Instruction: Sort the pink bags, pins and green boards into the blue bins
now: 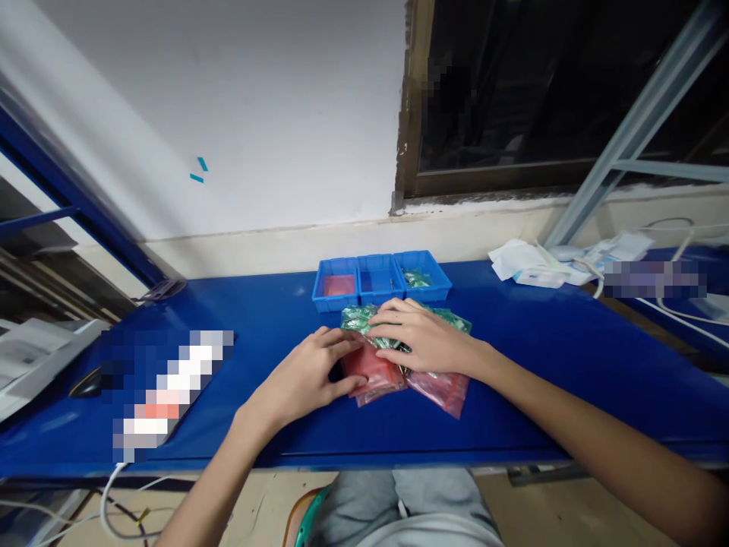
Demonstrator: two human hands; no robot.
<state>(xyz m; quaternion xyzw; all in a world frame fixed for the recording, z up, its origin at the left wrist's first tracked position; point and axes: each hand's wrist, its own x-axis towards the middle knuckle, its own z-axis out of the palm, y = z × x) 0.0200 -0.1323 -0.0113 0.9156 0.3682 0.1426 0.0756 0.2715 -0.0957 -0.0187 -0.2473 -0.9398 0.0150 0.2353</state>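
Note:
A pile of small plastic bags lies on the blue table (547, 357) in front of me: red bags (438, 389) at the near side, green bags (358, 317) at the far side. My left hand (310, 374) rests on the left edge of the red bags, fingers curled and pressed on one. My right hand (418, 338) lies flat over the middle of the pile, fingers stretched toward the left across green and red bags.
Three joined blue bins (380, 279) stand just behind the pile; the left holds something red, the right holds green bags. White cloths and cables (547, 262) lie at the far right. A black mouse (86, 384) sits at the left. The wall is close behind.

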